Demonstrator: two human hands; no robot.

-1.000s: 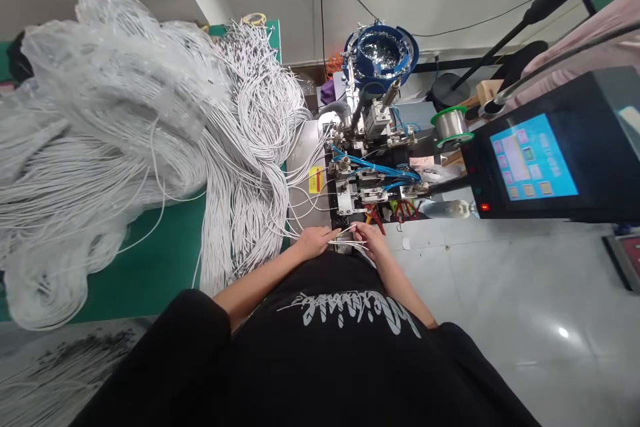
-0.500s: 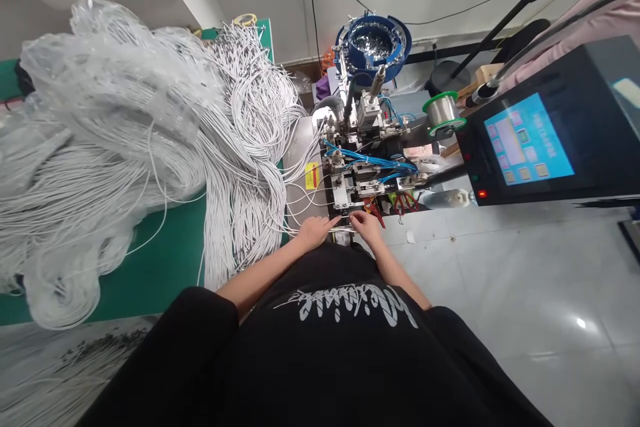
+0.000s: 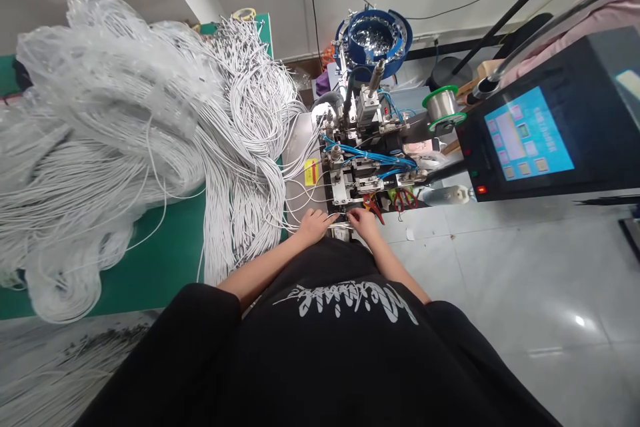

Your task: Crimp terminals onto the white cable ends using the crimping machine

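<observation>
At the near end of a metal machine [image 3: 343, 195], my two hands work close together. My left hand [image 3: 315, 225] has curled fingers and its index finger reaches right, closed on a thin white cable. From the other side my right hand [image 3: 364, 223] pinches the cable's end between thumb and fingertips; the very tip is too small to make out. White cables [image 3: 295, 203] loop from the left across the machine's plate, and a few pass under my hands.
Heaped white cables [image 3: 245, 167], partly in clear plastic, cover the green table [image 3: 165, 250] at left. Behind the machine stands a blue feeder bowl [image 3: 395, 60] of small metal parts. A wire spool [image 3: 443, 109], a lit control screen [image 3: 530, 133] and red-handled scissors [image 3: 404, 200] are at right.
My fingertips have come slightly closer together, the right hand shifting a little left. The whole view has moved very slightly. The cable heap and machine look the same.
</observation>
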